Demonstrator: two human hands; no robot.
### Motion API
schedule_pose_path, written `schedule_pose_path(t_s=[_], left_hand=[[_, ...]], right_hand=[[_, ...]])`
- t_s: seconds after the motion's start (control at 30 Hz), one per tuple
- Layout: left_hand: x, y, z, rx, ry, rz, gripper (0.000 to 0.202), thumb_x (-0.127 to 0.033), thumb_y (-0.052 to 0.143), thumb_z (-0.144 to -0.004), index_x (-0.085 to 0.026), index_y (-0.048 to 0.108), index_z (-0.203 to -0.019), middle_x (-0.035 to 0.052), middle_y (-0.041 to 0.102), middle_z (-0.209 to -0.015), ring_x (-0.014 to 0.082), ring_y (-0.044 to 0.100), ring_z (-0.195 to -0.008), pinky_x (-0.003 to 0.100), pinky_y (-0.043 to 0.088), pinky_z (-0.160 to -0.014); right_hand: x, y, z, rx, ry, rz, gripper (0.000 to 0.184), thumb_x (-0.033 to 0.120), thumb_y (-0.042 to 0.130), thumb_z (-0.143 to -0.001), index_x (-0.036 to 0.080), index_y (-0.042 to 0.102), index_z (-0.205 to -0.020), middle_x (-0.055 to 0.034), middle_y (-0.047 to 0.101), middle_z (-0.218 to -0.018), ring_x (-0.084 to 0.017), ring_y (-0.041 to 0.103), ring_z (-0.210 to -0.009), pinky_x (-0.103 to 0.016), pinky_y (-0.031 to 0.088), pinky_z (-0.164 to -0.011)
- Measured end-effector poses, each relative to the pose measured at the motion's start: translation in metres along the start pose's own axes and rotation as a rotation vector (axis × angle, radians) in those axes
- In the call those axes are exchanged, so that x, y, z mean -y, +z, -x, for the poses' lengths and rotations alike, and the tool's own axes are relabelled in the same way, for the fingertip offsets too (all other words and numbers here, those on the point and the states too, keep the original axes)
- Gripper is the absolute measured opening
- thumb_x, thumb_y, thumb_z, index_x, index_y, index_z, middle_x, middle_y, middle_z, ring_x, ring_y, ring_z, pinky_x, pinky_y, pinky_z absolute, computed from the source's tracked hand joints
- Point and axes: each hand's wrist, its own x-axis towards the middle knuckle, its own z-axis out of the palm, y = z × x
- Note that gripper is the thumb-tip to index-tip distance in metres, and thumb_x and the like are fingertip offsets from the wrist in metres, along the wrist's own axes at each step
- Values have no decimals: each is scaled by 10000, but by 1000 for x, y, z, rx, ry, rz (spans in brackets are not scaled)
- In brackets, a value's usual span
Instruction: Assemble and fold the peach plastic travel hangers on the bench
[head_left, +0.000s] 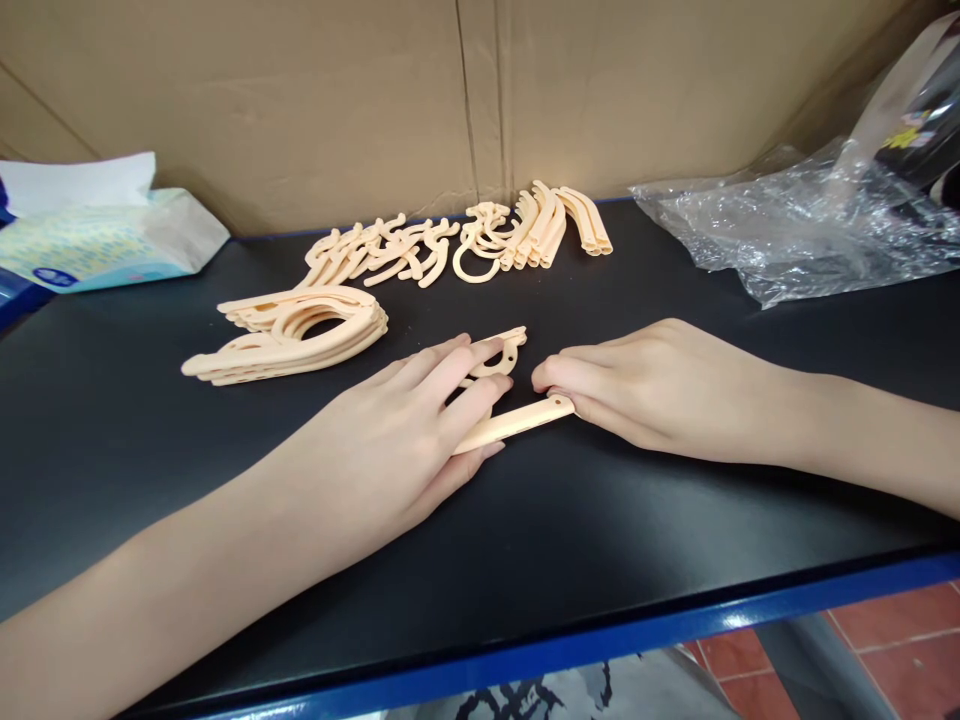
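Observation:
My left hand point(409, 440) lies over a peach plastic hanger piece point(517, 420) on the black table point(600, 540), its fingers closed round the piece's left part. My right hand point(652, 385) pinches the right end of the same piece with closed fingers. A small hook part point(504, 355) of the same plastic shows just beyond my left fingertips. A stack of assembled peach hangers point(289, 335) lies to the left of my hands.
Loose peach hooks point(390, 255) and curved arm pieces point(551, 225) lie in a row at the back of the table. A tissue pack point(97, 235) sits far left. Crumpled clear plastic bags point(810, 215) lie at the back right. A cardboard wall point(480, 90) stands behind.

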Motion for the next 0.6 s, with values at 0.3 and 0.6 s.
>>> schedule_pose_path(t_s=[0.3, 0.6], left_hand=[[0, 0, 1, 14, -27, 47, 403, -286, 395, -1110, -103, 604, -1402, 226, 575, -1519, 399, 546, -1443, 570, 540, -1135], [0, -1, 0, 5, -7, 17, 399, -269, 377, -1112, -84, 608, -1378, 240, 587, -1498, 409, 576, -1411, 574, 569, -1093]], right_hand=[[0, 0, 0, 19, 13, -27, 218, 185, 398, -1089, 185, 616, -1101, -9, 730, -891, -142, 617, -621, -290, 277, -545], [0, 1, -1, 10, 3, -20, 199, 167, 423, -1076, 174, 619, -1107, -8, 724, -892, -153, 620, -618, -301, 281, -539]])
